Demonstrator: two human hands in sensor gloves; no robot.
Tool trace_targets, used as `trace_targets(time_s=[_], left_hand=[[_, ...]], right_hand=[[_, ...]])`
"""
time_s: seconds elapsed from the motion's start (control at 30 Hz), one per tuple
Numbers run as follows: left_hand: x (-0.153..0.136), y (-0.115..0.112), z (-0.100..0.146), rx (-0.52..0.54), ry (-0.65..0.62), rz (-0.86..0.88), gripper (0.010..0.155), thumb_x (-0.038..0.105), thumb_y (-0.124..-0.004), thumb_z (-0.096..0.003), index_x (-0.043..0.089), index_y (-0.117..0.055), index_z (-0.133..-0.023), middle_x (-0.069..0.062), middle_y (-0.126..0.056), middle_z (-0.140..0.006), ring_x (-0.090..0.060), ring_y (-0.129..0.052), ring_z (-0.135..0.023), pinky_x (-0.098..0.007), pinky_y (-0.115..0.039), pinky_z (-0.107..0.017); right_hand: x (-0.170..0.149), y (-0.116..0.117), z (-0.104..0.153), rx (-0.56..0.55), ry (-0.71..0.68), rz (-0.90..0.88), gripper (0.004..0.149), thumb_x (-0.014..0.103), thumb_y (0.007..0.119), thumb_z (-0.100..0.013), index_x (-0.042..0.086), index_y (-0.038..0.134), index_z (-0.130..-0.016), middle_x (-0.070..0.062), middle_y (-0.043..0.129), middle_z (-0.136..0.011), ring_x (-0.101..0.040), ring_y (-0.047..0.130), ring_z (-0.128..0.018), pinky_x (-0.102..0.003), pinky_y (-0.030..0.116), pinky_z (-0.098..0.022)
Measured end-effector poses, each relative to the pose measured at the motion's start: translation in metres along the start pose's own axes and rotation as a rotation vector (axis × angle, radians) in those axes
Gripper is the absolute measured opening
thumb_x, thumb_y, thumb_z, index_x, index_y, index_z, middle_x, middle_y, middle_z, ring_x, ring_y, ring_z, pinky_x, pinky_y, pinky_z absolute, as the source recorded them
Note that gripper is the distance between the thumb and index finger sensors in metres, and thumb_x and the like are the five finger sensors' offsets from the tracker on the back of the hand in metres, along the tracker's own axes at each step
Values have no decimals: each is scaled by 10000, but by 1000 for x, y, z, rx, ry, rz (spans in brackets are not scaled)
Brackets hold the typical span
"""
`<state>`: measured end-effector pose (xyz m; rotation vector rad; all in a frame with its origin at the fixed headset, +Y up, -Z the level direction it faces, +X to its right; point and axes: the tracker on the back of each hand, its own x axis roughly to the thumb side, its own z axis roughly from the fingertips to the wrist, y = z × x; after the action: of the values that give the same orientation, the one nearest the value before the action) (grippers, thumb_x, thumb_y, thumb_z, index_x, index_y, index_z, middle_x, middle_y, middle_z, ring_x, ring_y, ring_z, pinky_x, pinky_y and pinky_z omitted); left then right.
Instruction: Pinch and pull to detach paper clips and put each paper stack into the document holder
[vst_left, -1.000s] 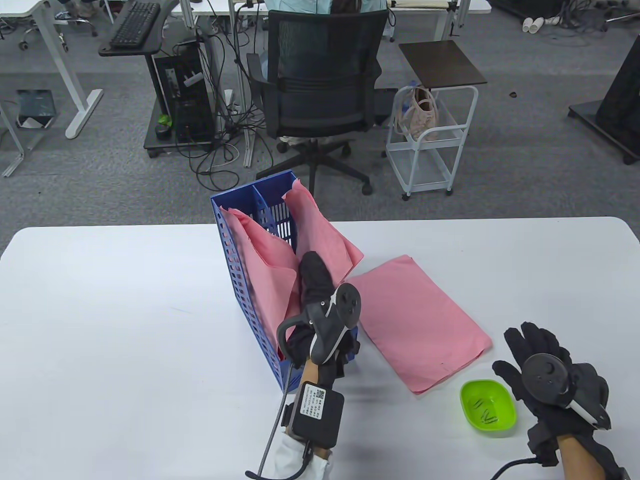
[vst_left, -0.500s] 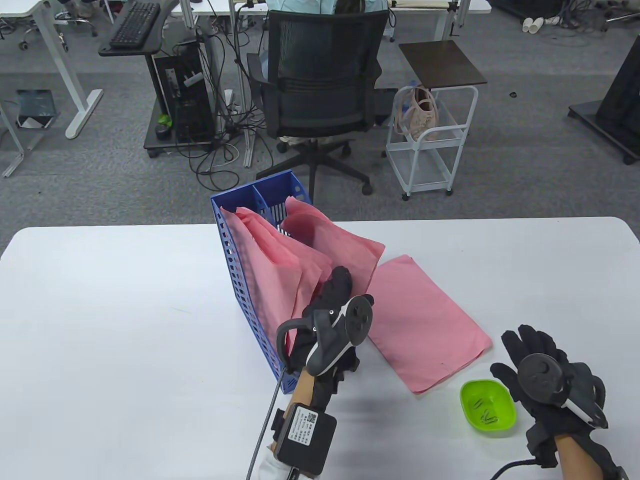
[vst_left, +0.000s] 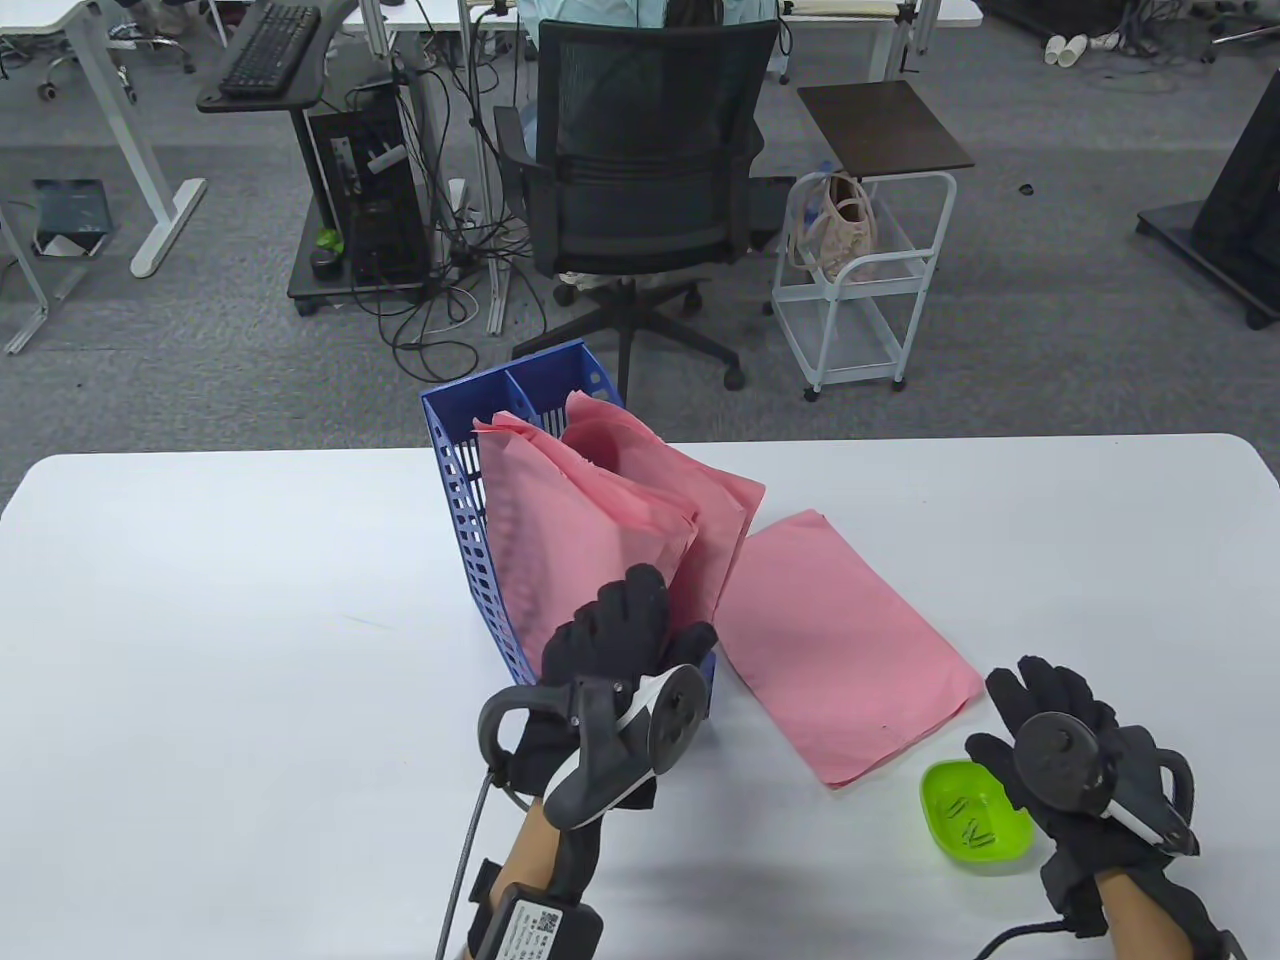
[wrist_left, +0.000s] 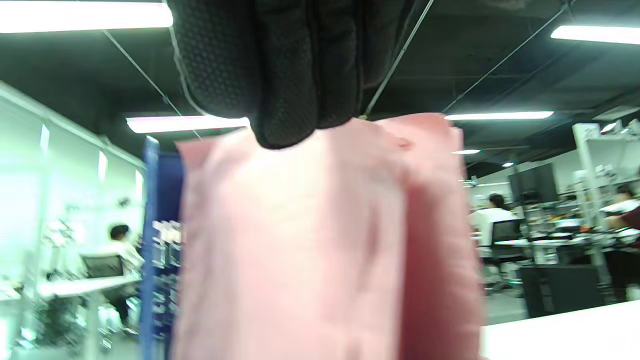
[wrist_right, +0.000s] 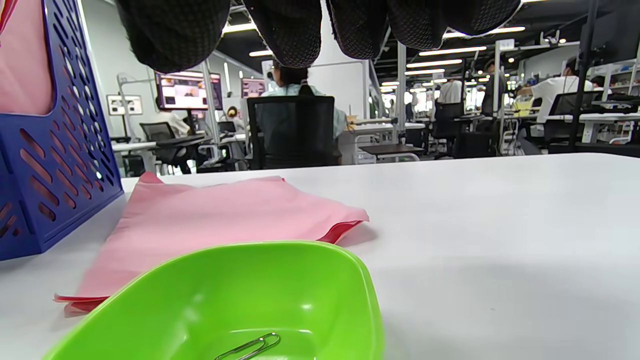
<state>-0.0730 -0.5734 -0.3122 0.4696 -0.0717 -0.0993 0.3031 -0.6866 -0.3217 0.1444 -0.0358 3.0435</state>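
Holder walls mostly hidden behind pink stacks.

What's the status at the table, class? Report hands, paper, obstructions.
Left hand open, fingers against stacks in blue document holder. Right hand open, idle by green bowl. One pink stack flat on table. Nothing blocking.
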Motion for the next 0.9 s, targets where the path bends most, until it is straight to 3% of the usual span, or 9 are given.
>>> trace_targets(time_s=[0.17, 0.27, 0.47, 0.67, 0.9], left_hand=[[-23, -18, 11, -33, 28, -102, 859, 633, -384, -530, 85, -448, -1188, -204, -662, -1153, -451, -755, -1027, -588, -615, -764], [-37, -35, 19, -110, 10, -92, 902, 637, -347, -521, 60, -308, -1214, -259, -458, -1225, -510, -550, -1117, -662, -459, -784], [-64, -72, 35, -249, -40, -119, 913, 634, -295, -513, 63, -96, -1197, -279, -146, -1229, -564, -198, -1115, -706, -269, -765], [-80, -97, 48, -298, -51, -69, 907, 624, -291, -515, 59, -23, -1172, -288, -39, -1196, -580, -89, -1078, -715, -211, -753], [-85, -105, 54, -328, -50, -38, 908, 619, -293, -517, 48, -5, -1161, -293, -34, -1191, -588, -86, -1069, -717, -210, -747]], right_hand=[[12, 1, -4, 18, -46, 12, 704, 481, 602, -576, 136, 411, -1160, -291, 349, -1216, -564, 358, -1088, -648, 401, -787], [27, 0, -12, 43, -90, 23, 707, 486, 602, -576, 135, 414, -1160, -285, 358, -1218, -557, 358, -1093, -647, 398, -789], [65, 10, -37, 227, -158, 155, 723, 504, 591, -576, 140, 395, -1170, -270, 362, -1226, -537, 352, -1106, -622, 357, -807], [93, 39, -71, 524, -118, 295, 751, 517, 572, -584, 136, 329, -1183, -282, 312, -1232, -545, 339, -1107, -623, 345, -809], [109, 76, -94, 708, -44, 332, 791, 524, 581, -582, 120, 269, -1186, -294, 258, -1230, -536, 367, -1107, -618, 344, -811]])
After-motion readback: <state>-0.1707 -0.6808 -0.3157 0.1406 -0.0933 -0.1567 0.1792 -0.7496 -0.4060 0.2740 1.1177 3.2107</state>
